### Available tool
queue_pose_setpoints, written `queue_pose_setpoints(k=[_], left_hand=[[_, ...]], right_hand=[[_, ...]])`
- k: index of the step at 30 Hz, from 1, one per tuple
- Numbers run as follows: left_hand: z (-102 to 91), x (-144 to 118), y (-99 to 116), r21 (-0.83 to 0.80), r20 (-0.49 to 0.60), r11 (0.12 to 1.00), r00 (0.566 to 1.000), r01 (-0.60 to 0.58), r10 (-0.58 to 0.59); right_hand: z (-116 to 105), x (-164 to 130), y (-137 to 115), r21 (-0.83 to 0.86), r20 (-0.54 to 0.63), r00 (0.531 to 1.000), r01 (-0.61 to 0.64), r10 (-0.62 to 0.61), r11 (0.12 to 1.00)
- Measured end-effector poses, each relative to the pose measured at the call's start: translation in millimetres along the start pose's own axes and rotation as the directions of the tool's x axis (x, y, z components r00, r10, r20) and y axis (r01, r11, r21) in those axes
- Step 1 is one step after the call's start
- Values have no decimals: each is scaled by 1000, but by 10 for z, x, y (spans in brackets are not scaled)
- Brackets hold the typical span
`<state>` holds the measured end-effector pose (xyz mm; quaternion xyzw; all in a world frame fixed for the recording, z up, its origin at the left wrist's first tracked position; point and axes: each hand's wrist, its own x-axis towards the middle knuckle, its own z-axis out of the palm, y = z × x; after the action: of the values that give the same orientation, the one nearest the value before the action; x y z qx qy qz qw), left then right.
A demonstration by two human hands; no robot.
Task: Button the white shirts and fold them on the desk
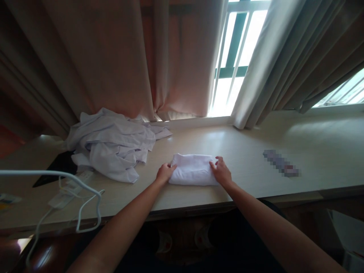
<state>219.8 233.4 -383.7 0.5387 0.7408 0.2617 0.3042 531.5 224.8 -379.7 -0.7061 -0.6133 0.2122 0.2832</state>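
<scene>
A white garment (193,170), folded into a flat, compact rectangle, lies near the table's front edge in the head view. At its left end my left hand (165,172) is closed on it, thumb on top and the other fingers mostly hidden. My right hand (222,173) grips the opposite end, its thumb on the cloth and the index finger lifted a little apart. What kind of garment it is cannot be made out.
Crumpled white clothes (113,142) are heaped at the left, partly over a black flat object (58,167). A white power strip (64,194) and white bent tubing (85,185) are nearer. A blurred-out object (281,163) lies right. Curtains (113,57) hang behind the table (244,151).
</scene>
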Motion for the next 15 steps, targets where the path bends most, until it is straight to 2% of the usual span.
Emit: queue_pose_setpoints(k=[1, 2, 3, 4, 6, 7, 8, 9, 10, 13, 15], left_hand=[[-30, -37, 66, 54, -64, 998, 997, -37, 41], [-50, -82, 142, 126, -127, 987, 985, -100, 116], [-56, -129, 223, 239, -181, 949, 951, -205, 251], [-45, -174, 301, 361, -176, 872, 894, -331, 412], [31, -238, 418, 523, -17, 641, 745, -562, 667], [90, -249, 442, 553, 84, 537, 684, -637, 725], [156, -243, 438, 565, 174, 461, 645, -684, 744], [224, -220, 407, 571, 242, 420, 634, -705, 735], [288, -181, 352, 577, 284, 413, 647, -705, 707], [428, -16, 124, 599, 287, 495, 746, -629, 600], [480, 95, -2, 607, 256, 541, 787, -583, 561]], right_hand=[[-2, -39, -74, -45, -44, 997, 65, -67, 997], [9, -78, -152, -123, -76, 980, 174, -184, 977], [36, -113, -227, -208, -68, 947, 294, -313, 933], [79, -142, -295, -287, -29, 906, 397, -423, 872], [208, -174, -390, -397, 82, 846, 513, -527, 761], [283, -175, -411, -429, 131, 835, 534, -535, 728], [359, -165, -413, -450, 172, 832, 543, -527, 709], [431, -145, -397, -463, 205, 835, 542, -510, 702], [493, -116, -365, -469, 229, 841, 536, -489, 702], [613, 4, -227, -464, 277, 859, 511, -430, 724], [648, 93, -144, -447, 300, 863, 504, -407, 739]])
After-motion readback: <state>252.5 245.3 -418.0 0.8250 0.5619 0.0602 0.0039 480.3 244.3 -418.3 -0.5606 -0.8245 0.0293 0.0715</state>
